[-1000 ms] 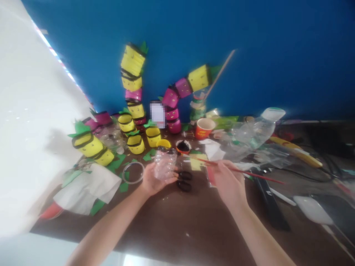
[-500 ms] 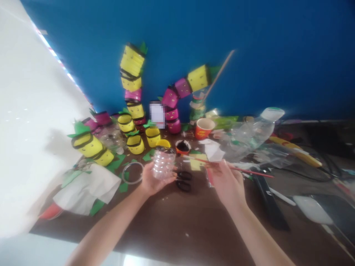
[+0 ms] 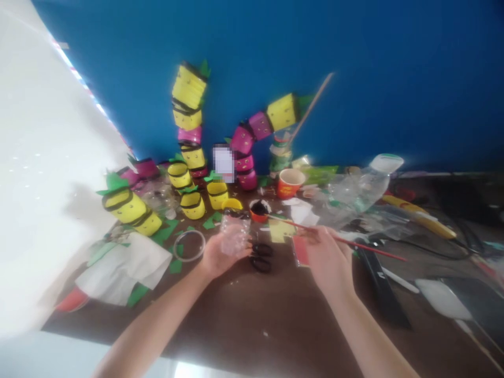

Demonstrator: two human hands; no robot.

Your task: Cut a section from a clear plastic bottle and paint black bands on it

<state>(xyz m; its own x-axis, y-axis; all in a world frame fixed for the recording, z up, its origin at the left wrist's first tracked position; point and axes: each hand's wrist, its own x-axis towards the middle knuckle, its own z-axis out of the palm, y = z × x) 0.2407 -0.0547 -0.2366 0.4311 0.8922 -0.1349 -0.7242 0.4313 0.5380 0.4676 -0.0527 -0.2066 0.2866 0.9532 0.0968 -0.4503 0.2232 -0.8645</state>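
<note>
My left hand [image 3: 220, 257] is wrapped round a clear plastic bottle piece [image 3: 235, 231] with a dark painted rim, held upright above the table. In my right hand [image 3: 328, 257] is a long red paintbrush [image 3: 366, 247], gripped near its middle. The brush tip points left and reaches the edge of a small red cup of black paint [image 3: 259, 210]; whether it dips into the paint is hard to tell. Black-handled scissors [image 3: 261, 257] lie between my hands. A red flat packet [image 3: 301, 250] is partly hidden by my right hand.
Yellow painted bottle pots [image 3: 192, 206] with green leaves stand behind my left hand. A red paper cup [image 3: 290, 184] stands at the back. A roll of clear tape [image 3: 189, 246] and white cloth [image 3: 126, 268] lie left; plastic bottles [image 3: 364, 184] lie right.
The brush has shifted so its tip is now at the paint cup, with my right hand moved slightly right and down. The bottle piece has turned a little in my left hand.
</note>
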